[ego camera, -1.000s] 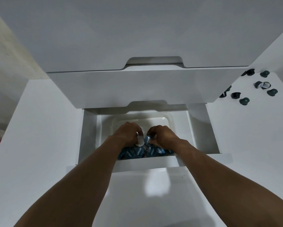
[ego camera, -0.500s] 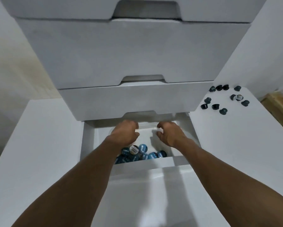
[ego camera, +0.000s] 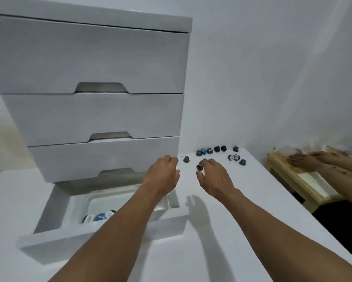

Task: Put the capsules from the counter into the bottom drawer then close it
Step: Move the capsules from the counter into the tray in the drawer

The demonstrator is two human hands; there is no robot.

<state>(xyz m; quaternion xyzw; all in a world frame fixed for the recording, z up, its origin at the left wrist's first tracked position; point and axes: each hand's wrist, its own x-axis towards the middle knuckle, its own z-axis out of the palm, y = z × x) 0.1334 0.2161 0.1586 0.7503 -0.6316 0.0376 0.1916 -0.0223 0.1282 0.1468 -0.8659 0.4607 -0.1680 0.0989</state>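
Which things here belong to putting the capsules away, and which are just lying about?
For the job:
loose capsules on the counter
open bottom drawer
capsules already in it

Just lying about:
three closed drawers above
wooden table at right
another person's hands

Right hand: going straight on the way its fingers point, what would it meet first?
Most likely the dark capsule, just ahead of the fingertips of the right hand; whether they touch it yet is unclear.
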